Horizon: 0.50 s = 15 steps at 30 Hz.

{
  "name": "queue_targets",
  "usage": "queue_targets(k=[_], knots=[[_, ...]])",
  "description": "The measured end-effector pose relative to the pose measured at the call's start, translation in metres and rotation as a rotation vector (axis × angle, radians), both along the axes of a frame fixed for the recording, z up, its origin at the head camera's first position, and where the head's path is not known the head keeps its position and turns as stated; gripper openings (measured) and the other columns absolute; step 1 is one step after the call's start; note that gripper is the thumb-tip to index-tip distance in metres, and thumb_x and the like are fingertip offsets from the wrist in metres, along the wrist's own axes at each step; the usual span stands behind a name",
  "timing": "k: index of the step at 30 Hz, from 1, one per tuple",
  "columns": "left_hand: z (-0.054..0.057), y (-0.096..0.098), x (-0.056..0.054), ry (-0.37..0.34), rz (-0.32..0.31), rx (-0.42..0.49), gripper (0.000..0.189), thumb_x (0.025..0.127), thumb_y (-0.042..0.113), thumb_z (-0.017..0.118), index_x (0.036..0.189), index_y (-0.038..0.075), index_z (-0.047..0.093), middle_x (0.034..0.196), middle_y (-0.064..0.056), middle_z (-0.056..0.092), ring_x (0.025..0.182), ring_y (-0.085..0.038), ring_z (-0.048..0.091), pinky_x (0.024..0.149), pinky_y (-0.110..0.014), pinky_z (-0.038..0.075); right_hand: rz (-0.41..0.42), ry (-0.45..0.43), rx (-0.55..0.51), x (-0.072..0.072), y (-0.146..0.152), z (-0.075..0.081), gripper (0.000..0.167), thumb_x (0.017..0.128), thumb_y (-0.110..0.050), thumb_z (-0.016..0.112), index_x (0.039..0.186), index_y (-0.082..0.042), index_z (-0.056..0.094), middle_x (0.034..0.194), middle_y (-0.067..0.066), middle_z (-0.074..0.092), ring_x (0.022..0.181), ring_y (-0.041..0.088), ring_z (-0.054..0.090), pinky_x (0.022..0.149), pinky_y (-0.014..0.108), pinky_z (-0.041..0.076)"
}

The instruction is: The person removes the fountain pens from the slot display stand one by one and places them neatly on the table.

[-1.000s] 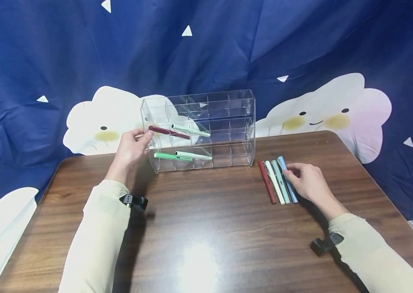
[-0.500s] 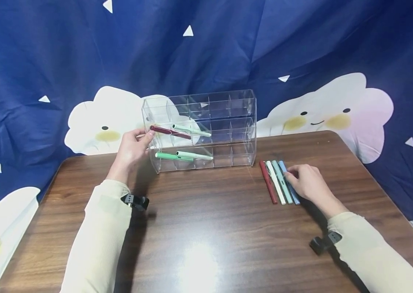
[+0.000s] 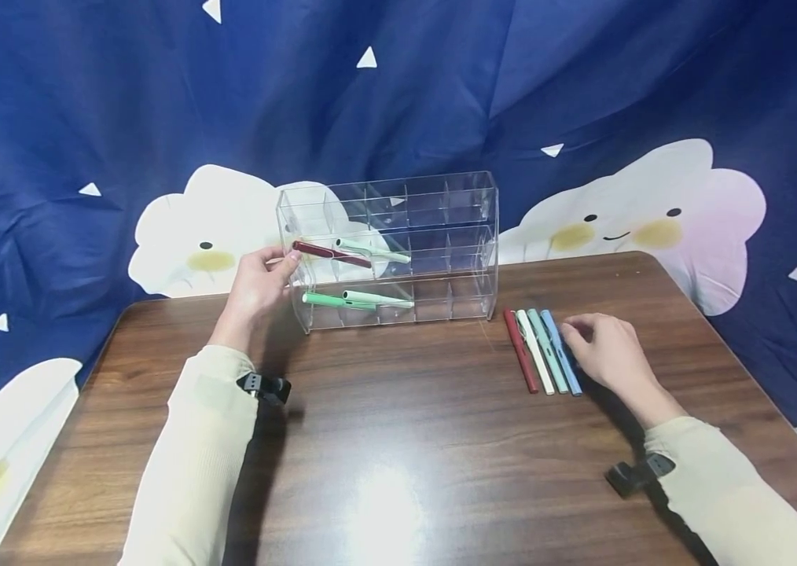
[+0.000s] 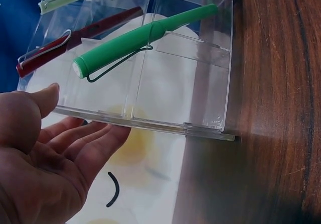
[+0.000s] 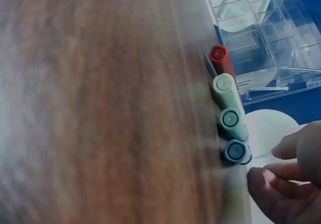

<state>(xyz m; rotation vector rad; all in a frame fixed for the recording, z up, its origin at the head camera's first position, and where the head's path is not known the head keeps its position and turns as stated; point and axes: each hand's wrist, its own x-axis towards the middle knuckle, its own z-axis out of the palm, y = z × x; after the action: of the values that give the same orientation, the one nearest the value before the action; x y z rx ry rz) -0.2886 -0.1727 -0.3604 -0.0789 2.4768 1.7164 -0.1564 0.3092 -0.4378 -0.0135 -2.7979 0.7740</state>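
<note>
My left hand [image 3: 253, 287] holds the left side of a clear acrylic organizer [image 3: 398, 321], thumb at the front and fingers behind the side wall. A dark red pen [image 3: 331, 254] and a pale green pen [image 3: 372, 251] lie across its middle tier. On the bottom tier lie a green pen [image 4: 120, 45] and a whitish-green pen [image 3: 379, 299]. To the right, a red pen [image 3: 521, 351], a white pen [image 3: 537, 355], a mint pen [image 3: 548, 350] and a blue pen [image 3: 562, 351] lie side by side. My right hand [image 3: 607, 350], loosely bent, holds nothing just right of the blue pen.
Everything stands on a brown wood-grain table [image 3: 398, 424] with rounded back corners. Behind it hangs a dark blue curtain [image 3: 299, 94] with white clouds and triangles, close to the organizer's back. Each sleeve bears a small black wrist camera [image 3: 264, 387].
My right hand has let go of the blue pen and drawn off to the right. The blue pen has slid slightly nearer, its top level with the others. My left hand stays on the organizer.
</note>
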Motion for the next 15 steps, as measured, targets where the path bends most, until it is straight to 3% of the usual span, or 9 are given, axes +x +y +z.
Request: queue_targets(k=[5,10,13,15], knots=[[-0.001,0.0,-0.001,-0.003,0.002,-0.014,0.055,0.114,0.033,0.057,0.155,-0.003,0.051,0.149,-0.028,0.063,0.132,-0.036,0.067,0.099,-0.03,0.065,-0.004,0.112,-0.018,0.001,-0.002,0.001,0.025,0.102,-0.013,0.067,0.111,0.008,0.078,0.106,0.031,0.078,0.092,0.046,0.072,0.083,0.059,0.055],[-0.002,-0.001,-0.002,0.003,0.005,-0.012,0.053,0.114,0.032,0.057,0.153,-0.003,0.053,0.148,-0.028,0.064,0.13,-0.036,0.067,0.087,-0.021,0.065,0.006,0.202,-0.044,-0.001,-0.008,0.003,0.02,0.101,-0.011,0.07,0.11,0.003,0.079,0.097,0.024,0.078,0.081,0.036,0.069,0.072,0.038,0.048],[-0.003,-0.002,-0.002,0.005,0.009,-0.006,0.053,0.113,0.032,0.058,0.153,-0.003,0.053,0.147,-0.029,0.064,0.128,-0.035,0.067,0.083,-0.018,0.064,0.024,0.244,-0.065,-0.002,-0.013,0.008,0.018,0.1,-0.011,0.071,0.111,0.0,0.08,0.094,0.019,0.078,0.078,0.023,0.066,0.069,0.024,0.044],[-0.004,-0.002,-0.001,0.007,0.013,-0.007,0.053,0.113,0.032,0.058,0.153,-0.003,0.053,0.147,-0.029,0.064,0.127,-0.035,0.067,0.083,-0.018,0.064,0.043,0.267,-0.09,-0.004,-0.018,0.011,0.018,0.101,-0.011,0.071,0.113,-0.001,0.08,0.094,0.017,0.079,0.077,0.007,0.062,0.068,0.016,0.043]])
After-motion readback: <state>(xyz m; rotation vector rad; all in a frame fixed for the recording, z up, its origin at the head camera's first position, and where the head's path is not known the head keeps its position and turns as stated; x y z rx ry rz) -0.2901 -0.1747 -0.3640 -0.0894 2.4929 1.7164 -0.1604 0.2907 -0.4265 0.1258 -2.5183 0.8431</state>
